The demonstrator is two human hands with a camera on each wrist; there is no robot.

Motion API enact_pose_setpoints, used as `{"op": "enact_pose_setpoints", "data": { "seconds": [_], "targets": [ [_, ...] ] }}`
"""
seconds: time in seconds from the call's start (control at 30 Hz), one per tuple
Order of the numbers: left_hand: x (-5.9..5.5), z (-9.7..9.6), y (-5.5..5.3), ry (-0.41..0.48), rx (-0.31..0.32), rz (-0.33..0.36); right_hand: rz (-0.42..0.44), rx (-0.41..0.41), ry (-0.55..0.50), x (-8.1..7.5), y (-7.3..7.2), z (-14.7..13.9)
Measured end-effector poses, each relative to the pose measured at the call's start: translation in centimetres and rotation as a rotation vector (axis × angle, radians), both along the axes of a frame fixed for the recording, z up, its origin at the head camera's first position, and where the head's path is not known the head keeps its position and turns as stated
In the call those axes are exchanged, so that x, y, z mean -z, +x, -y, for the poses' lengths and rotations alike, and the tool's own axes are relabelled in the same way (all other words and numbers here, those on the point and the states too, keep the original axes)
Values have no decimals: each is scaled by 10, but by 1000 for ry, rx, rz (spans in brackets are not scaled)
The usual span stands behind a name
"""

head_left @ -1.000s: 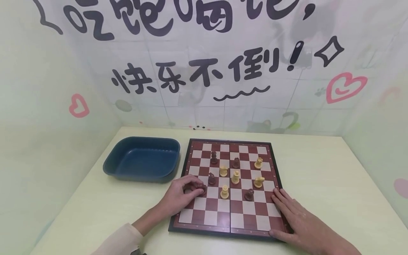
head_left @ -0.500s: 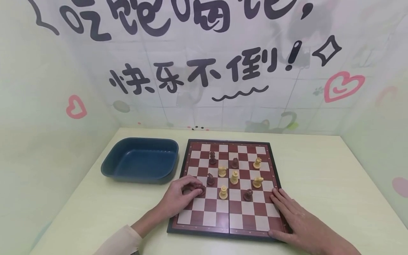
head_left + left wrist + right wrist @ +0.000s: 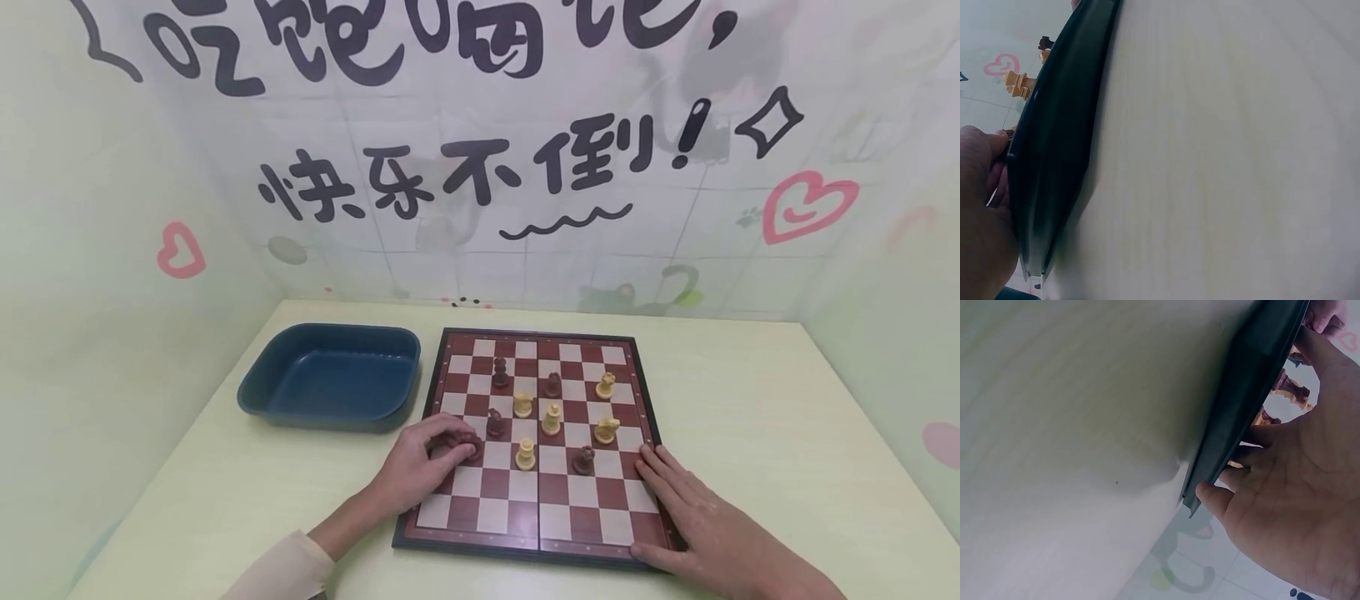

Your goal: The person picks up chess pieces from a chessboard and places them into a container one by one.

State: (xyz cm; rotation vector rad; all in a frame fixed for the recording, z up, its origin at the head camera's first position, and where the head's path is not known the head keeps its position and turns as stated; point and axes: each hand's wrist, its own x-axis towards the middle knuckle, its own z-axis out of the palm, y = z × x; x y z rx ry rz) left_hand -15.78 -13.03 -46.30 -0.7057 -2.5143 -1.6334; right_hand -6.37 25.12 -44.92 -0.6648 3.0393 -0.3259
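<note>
My left hand (image 3: 422, 454) pinches a dark chess piece (image 3: 475, 450) at the left side of the red-and-white chessboard (image 3: 480, 512); the fingers cover most of that piece. Close behind it stands another dark piece (image 3: 495, 422), and to its right a cream rook (image 3: 526, 455). My right hand (image 3: 708, 525) rests on the board's right edge, fingers extended. In the right wrist view the fingers of the right hand (image 3: 1297, 487) lie along the dark board side (image 3: 1229, 406). From the left wrist the left hand (image 3: 982, 212) appears beside the board's dark side (image 3: 1063, 112).
Mid-board stand a cream piece (image 3: 551, 419) and a cream knight (image 3: 522, 406). A second cream knight (image 3: 606, 430) and a dark piece (image 3: 583, 459) are toward the right; further pieces stand behind. A blue tub (image 3: 330, 417) sits left of the board. Printed walls enclose the table.
The head view has shifted very slightly. Both hands and the pieces keep their places on the board.
</note>
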Motion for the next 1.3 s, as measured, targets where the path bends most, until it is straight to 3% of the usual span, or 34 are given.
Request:
{"op": "enact_pose_setpoints", "data": {
  "seconds": [0.13, 0.3, 0.8, 1.07, 1.3],
  "targets": [
    [-4, 2, -2, 22, -21, -26, 53, 16, -11, -3, -2, 1],
    [-8, 4, -5, 67, 4, -37, 106, 41, -16, -6, -3, 3],
    [-19, 11, -11, -32, -22, -141, 81, 47, -33, -4, -3, 5],
    [-20, 15, -10, 12, -18, -119, 109, 65, -51, -3, -2, 7],
    [-18, 21, -11, 29, -14, -158, 90, 61, -44, -3, -1, 9]
  ]
}}
